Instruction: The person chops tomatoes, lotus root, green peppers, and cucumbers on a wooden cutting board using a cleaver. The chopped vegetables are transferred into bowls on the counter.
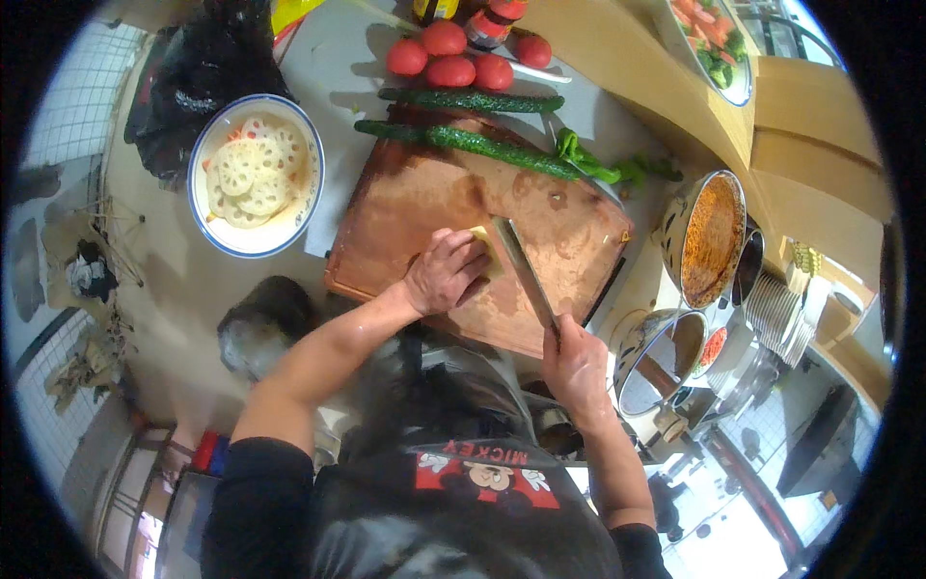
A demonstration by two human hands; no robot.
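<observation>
My left hand rests with bent fingers on a pale yellow piece of food, largely covered by the fingers, on a wooden cutting board. In my right hand is the handle of a kitchen knife, probably a cleaver. Seen edge-on, its blade stands just right of the yellow piece. Across the board's far side lies a cucumber. A second cucumber sits just beyond it. Green peppers lie by the board's far right corner.
Tomatoes and a red-capped jar stand behind the cucumbers. Left of the board is a bowl of sliced lotus root, beside a black plastic bag. To the right are a bowl of orange-brown seasoning and another patterned bowl.
</observation>
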